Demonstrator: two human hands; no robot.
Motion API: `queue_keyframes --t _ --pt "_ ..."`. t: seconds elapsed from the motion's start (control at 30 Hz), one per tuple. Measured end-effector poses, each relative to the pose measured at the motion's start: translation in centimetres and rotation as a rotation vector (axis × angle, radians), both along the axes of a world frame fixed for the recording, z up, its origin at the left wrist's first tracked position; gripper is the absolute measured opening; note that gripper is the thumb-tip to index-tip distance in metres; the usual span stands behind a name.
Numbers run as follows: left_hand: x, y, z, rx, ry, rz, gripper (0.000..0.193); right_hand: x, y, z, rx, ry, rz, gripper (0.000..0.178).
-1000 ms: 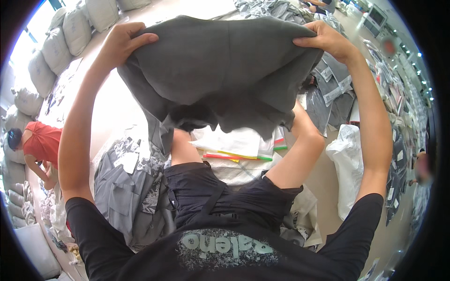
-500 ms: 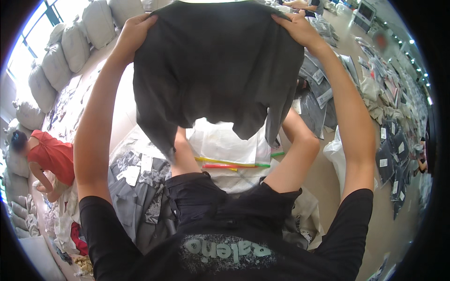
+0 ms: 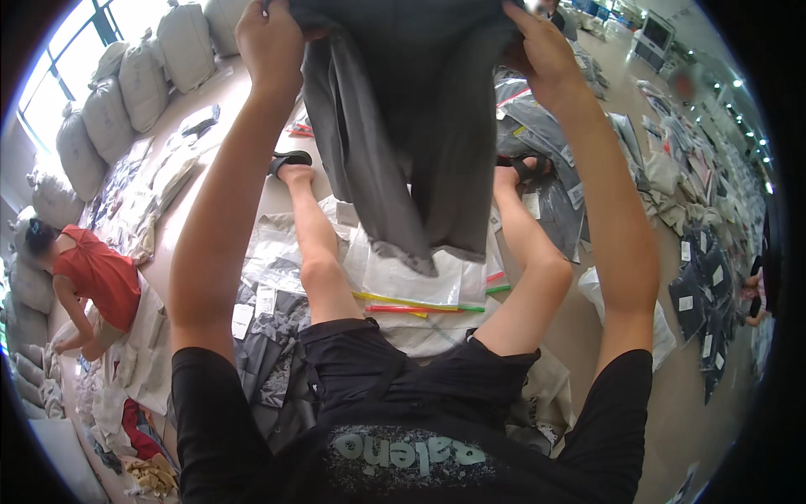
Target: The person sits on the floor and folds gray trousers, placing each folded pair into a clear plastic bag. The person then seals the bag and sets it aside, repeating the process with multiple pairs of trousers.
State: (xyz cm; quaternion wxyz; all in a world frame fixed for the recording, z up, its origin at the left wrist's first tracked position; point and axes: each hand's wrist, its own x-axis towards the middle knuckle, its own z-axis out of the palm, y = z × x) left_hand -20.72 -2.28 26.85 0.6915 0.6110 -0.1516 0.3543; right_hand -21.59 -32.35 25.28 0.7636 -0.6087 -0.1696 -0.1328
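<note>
A dark grey garment [image 3: 411, 101] hangs stretched between my hands, high at the far edge of the view. Two long parts dangle from it; its top lies outside the picture, and I cannot tell its exact kind. My left hand [image 3: 270, 50] grips the upper left corner, fingers closed on the cloth. At the opposite corner my right hand [image 3: 544, 55] pinches the fabric. Below the hanging ends, clear zip bags [image 3: 411, 281] with red, yellow and green edges lie between my legs. Folded grey garments [image 3: 273, 365] with white tags are piled beside my left thigh.
Stuffed white sacks [image 3: 143, 84] line the wall at the far left. A person in a red top [image 3: 99, 273] bends over cloth on the left. Bagged dark garments [image 3: 537, 134] lie beyond my right foot, and tagged ones [image 3: 701, 294] spread across the floor at right.
The garment has risen and drawn narrower, its lower parts now hanging close together. Both hands have moved up and away, and my lower legs and sandals have come into sight.
</note>
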Motion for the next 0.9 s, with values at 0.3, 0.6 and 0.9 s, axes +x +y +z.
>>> queue_keyframes --t 0.3,0.6,0.9 --pt "-6.2 -6.1 -3.3 0.046 -0.359 -0.073 0.065 -6.5 5.1 -1.4 0.094 -0.187 0.296 0.041" --pt "-5.6 -9.1 -8.0 0.064 -0.469 0.077 0.072 -9.2 5.3 -4.0 0.032 -0.377 0.182 0.061" --pt "-4.4 -13.6 -8.8 -0.187 -0.267 -0.026 0.038 -4.0 3.4 -26.6 0.788 0.017 0.295 0.092"
